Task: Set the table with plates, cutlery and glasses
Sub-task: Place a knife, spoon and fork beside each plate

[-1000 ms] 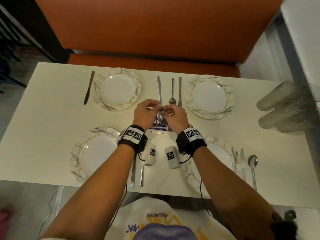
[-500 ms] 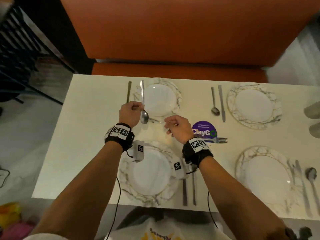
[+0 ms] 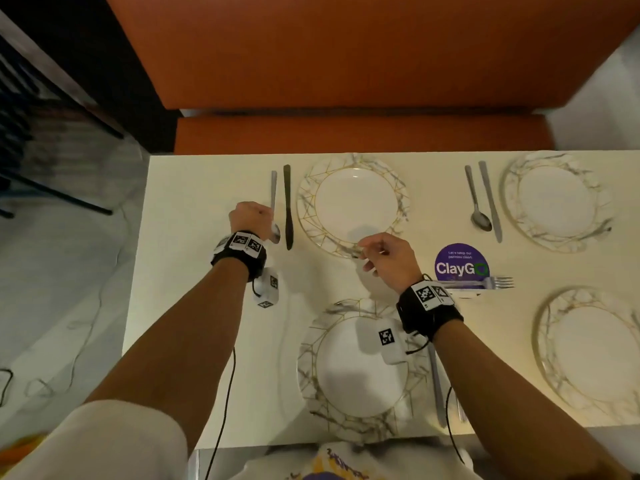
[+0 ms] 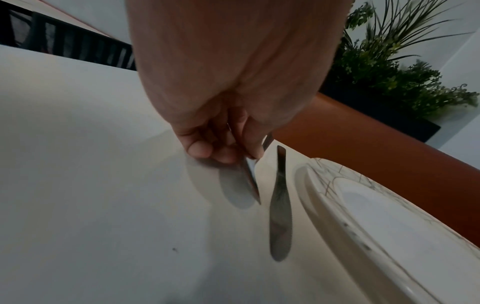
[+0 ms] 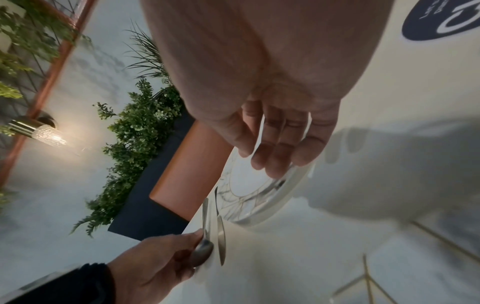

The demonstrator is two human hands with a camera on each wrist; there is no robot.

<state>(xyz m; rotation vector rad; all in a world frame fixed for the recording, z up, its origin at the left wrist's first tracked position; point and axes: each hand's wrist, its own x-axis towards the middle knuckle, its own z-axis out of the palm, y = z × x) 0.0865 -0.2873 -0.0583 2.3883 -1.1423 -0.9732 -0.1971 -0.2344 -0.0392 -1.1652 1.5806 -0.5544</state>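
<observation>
Since 0.5 s ago the left hand has carried the spoon from above the far-left plate down to the worktop, just left of the knife. Left hand fingers pinch the spoon near its bowl; the bowl points toward the person. Right hand hovers over that plate's near rim, fingers loosely curled, holding nothing. 4 plates visible, all with nothing on them. Far-right plate has a second spoon and second knife on its left. Fork lies across the purple sticker. More cutlery sits beside the near plate, partly hidden by the right wrist.
</observation>
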